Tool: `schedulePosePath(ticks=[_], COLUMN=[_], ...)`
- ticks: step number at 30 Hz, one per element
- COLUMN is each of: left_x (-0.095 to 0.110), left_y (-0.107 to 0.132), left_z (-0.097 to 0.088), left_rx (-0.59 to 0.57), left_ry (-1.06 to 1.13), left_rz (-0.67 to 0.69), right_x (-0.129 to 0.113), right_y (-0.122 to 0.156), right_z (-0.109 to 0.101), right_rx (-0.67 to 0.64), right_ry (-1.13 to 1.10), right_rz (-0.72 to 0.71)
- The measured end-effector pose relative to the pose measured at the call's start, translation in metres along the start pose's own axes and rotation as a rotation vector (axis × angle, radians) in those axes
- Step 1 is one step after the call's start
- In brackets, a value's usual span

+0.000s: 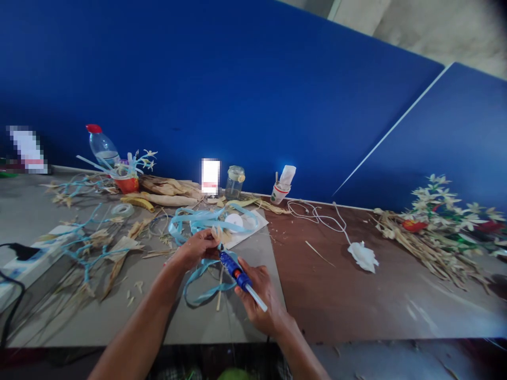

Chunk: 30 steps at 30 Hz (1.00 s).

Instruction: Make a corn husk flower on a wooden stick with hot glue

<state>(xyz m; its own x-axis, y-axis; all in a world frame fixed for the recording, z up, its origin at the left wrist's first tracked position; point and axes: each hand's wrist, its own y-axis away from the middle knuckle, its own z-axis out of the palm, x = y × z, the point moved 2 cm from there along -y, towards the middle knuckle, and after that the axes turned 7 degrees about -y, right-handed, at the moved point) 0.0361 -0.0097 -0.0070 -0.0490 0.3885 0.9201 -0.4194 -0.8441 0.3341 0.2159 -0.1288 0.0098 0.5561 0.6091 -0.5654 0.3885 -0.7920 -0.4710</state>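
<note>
My right hand (259,298) is closed round a blue glue gun (233,269) with an orange trigger; a clear glue stick pokes out of its back end. The gun's nozzle points up and left at a small dried husk piece (216,233) pinched in my left hand (197,248). A light blue ribbon (206,219) loops on the table just behind the hands and trails down under them. Both hands hover over the grey tabletop (206,322) near its front edge.
Dried husk strips and blue-wrapped stems (85,248) litter the left. A bottle (102,146), orange cup (127,182), glass jar (234,182) and paper cup (280,191) stand along the blue wall. White cord (317,214), crumpled tissue (362,256), and husk flowers (439,221) lie right.
</note>
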Motion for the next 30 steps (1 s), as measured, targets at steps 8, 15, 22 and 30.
schedulePosePath(ticks=[8,15,22,30], left_x=[-0.0012,-0.0010,-0.0012,-0.0032], left_y=[-0.0004,-0.0005,-0.0012,-0.0026], left_z=[-0.0005,-0.0004,-0.0016,-0.0012], left_rx=[-0.010,-0.003,-0.010,-0.014], left_ry=[0.000,-0.012,-0.007,-0.009], left_rz=[0.015,0.011,0.009,0.015], right_x=[0.0014,-0.0002,0.0012,0.0010], right_y=[0.0003,0.0037,0.0027,-0.0010], right_z=[0.0017,0.0028,0.0031,-0.0001], right_rx=[0.049,0.038,0.043,0.028], right_ry=[-0.007,-0.044,-0.036,-0.052], right_rz=[0.012,0.039,0.061,0.029])
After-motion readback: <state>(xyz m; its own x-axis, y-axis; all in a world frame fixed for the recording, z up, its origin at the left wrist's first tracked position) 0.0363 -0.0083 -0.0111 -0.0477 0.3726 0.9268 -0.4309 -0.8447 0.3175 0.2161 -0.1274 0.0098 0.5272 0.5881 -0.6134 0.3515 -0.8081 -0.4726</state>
